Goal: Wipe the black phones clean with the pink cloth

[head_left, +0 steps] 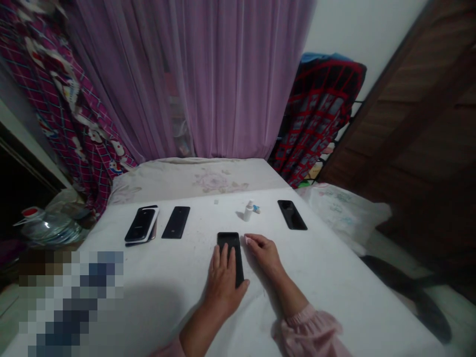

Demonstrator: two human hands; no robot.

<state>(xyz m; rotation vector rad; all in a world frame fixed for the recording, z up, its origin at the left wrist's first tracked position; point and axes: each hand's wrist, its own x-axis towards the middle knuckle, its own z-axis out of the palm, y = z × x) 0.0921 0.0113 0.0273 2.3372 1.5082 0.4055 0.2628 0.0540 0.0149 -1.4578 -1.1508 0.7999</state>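
A black phone (239, 270) lies on the white-covered table in front of me. My left hand (224, 282) rests across it, its fingers stretched out flat on the surface and the thumb by the right edge. Just right of the phone's upper end is my right hand (266, 254), closed in a pinch. A small pale piece (247, 240), perhaps tissue or cloth, shows at its fingertips. Beyond that hand stands a small white spray bottle (247, 212), with a little blue-and-white item (256, 209) beside it.
At the left lie a stack of phones (142, 224) and a single dark phone (176, 222). Another black phone (292, 214) is at the right. A tiny pale square (216, 202) sits farther back. Purple curtains (230, 79) hang behind the table (167, 272).
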